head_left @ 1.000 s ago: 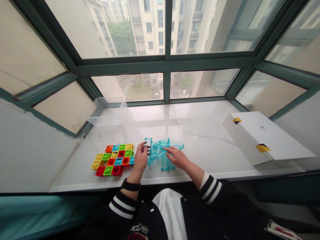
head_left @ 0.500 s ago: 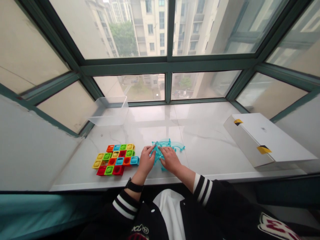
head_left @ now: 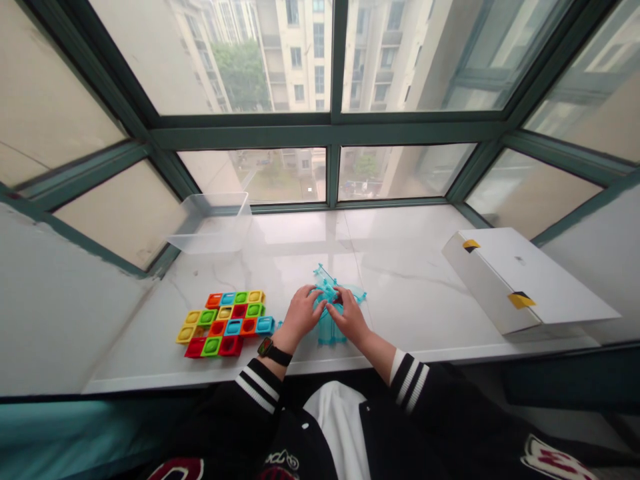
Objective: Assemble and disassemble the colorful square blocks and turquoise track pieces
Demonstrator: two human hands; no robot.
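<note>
as left hand [head_left: 300,317], right hand [head_left: 350,319] clasp teal track [head_left: 327,330]

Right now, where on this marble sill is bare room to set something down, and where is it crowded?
Widest patch: the marble sill behind the teal track pieces, between the clear plastic bin and the white box. Narrower: between those pieces and the box. Crowded: where the left hand and right hand meet on the pieces, beside the colored tile block.

Translucent aqua plastic track pieces [head_left: 329,327]
</note>
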